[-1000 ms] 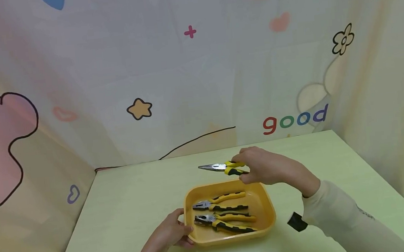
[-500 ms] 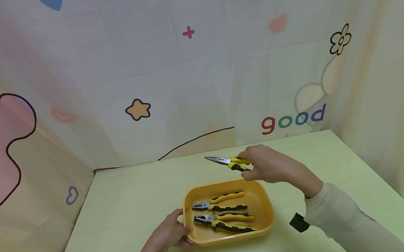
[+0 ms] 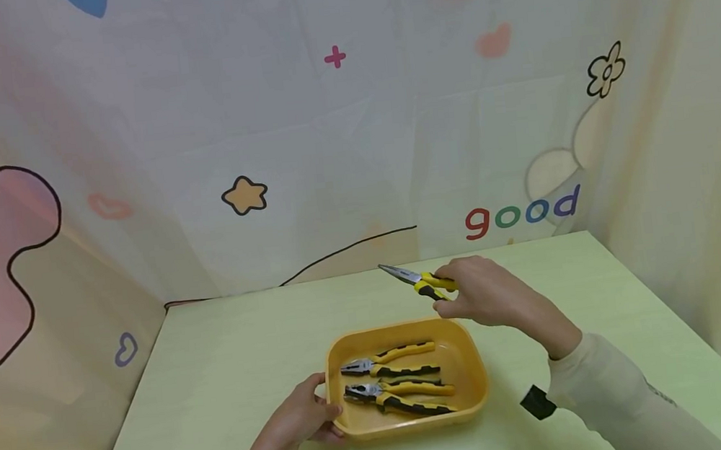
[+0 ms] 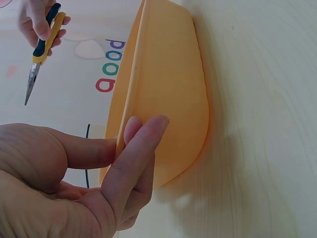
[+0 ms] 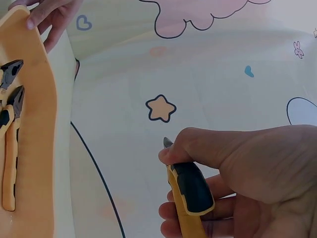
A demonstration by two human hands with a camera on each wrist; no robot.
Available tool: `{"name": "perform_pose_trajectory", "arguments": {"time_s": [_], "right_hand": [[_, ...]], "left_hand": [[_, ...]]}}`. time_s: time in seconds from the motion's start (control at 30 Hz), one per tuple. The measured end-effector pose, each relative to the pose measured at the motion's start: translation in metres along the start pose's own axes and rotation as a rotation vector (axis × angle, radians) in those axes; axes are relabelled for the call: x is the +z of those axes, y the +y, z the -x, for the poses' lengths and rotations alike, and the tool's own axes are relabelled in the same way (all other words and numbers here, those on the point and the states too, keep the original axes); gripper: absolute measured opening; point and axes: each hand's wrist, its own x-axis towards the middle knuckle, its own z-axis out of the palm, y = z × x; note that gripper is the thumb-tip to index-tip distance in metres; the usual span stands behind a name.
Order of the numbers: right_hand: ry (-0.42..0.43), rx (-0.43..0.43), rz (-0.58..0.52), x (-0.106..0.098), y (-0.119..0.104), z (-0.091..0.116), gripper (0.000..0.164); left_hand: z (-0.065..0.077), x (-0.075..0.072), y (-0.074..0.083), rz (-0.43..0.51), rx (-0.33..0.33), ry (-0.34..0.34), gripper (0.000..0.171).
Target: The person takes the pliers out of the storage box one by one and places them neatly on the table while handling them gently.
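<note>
My right hand (image 3: 487,289) grips the yellow-and-black handles of needle-nose pliers (image 3: 414,278), held in the air above the far side of the tray. Their slim metal nose points left and away; in the left wrist view the pliers (image 4: 42,54) hang clear of the tray. My left hand (image 3: 303,411) pinches the left wall of an orange plastic tray (image 3: 479,373), thumb over the rim and fingers outside. Inside the tray lie two combination pliers, one farther back (image 3: 405,352) and one nearer (image 3: 416,396), heads to the left.
The tray stands on a pale green-yellow table (image 3: 231,368). A printed cloth backdrop (image 3: 325,127) rises behind the table's back edge and along both sides. A small black piece (image 3: 538,402) shows beside the right sleeve (image 3: 611,389).
My right hand has moved slightly right and up with the needle-nose pliers, whose nose now tilts more upward. My left hand keeps its hold on the tray, which stays in place.
</note>
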Motion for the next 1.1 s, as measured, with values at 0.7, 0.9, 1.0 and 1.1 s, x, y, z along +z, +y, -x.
{"name": "perform_pose_trajectory", "arguments": {"time_s": [0.7, 0.9, 1.0, 1.1], "right_hand": [[0.092, 0.105, 0.077, 0.006, 0.006, 0.005, 0.031], [0.098, 0.144, 0.064, 0.006, 0.012, 0.006, 0.027], [0.101, 0.164, 0.052, 0.006, 0.016, 0.007, 0.026], [0.094, 0.181, 0.039, 0.007, 0.018, 0.007, 0.026]], "left_hand": [[0.004, 0.000, 0.002, -0.003, -0.001, -0.003, 0.065], [0.002, 0.000, 0.004, -0.009, -0.005, -0.009, 0.066], [0.001, 0.000, 0.004, -0.012, -0.010, -0.006, 0.065], [0.002, 0.000, 0.003, -0.010, -0.018, -0.002, 0.064]]}}
